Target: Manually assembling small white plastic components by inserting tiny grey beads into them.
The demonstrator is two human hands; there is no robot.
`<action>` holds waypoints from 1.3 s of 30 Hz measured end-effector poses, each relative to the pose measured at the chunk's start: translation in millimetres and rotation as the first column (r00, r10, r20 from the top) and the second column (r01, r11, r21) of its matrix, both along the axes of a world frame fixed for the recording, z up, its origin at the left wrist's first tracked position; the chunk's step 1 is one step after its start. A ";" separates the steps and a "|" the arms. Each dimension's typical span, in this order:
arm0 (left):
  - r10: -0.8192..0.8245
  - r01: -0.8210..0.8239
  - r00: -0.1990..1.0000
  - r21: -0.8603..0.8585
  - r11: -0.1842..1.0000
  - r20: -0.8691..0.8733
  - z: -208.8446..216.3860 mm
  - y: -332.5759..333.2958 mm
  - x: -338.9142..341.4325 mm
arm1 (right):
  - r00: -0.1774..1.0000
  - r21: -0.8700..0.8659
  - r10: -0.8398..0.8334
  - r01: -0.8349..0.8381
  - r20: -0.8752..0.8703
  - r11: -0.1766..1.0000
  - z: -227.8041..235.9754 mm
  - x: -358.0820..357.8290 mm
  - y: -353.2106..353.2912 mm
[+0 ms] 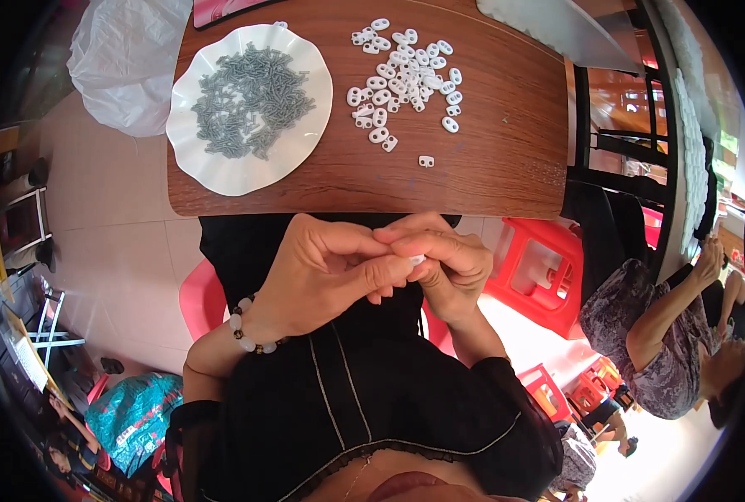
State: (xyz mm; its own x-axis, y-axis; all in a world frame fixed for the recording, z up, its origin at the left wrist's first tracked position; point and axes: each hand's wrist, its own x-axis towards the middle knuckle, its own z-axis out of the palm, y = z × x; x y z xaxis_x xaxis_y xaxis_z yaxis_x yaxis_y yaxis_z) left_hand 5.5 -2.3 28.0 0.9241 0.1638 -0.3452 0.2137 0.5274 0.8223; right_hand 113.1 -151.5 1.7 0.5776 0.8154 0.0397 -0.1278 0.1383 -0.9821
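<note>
Just in front of the table's near edge, my left hand (331, 261) and my right hand (452, 261) meet with fingers pinched together. Between their fingertips shows a small white plastic piece (418, 260), mostly covered by the fingers. On the table lies a loose heap of white oval plastic pieces (402, 77), each with two holes. One such white piece (426, 161) lies apart, closest to my hands. To the left, a white wavy-rimmed plate (230, 177) bears many small grey translucent pieces (255, 100).
The brown wooden table (506, 151) ends just beyond my hands. A white plastic bag (130, 67) is at its left. Red plastic stools (540, 272) stand at the right, near another person (653, 335) in a patterned top. A teal bag (134, 418) sits at lower left.
</note>
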 end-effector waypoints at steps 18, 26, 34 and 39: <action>-0.060 0.059 0.998 -0.035 0.998 -0.036 -0.3 1.4 2.8 | 0.985 0.025 -0.001 -0.003 0.173 1.000 -8.8 0.3 1.8; 0.019 -0.021 0.998 -0.040 0.999 -0.054 -9.9 -5.1 8.9 | 0.986 -0.019 -0.081 0.085 0.145 0.996 -13.4 -4.6 3.1; 0.092 -0.098 0.994 -0.109 0.989 -0.060 -24.5 -4.0 14.2 | 0.998 0.047 -0.009 0.012 -0.067 0.999 -29.9 3.6 12.7; 0.166 -0.165 0.986 -0.064 0.984 0.007 -34.2 -4.9 18.8 | 0.968 0.100 0.109 -0.088 -0.227 0.991 -42.8 14.3 13.1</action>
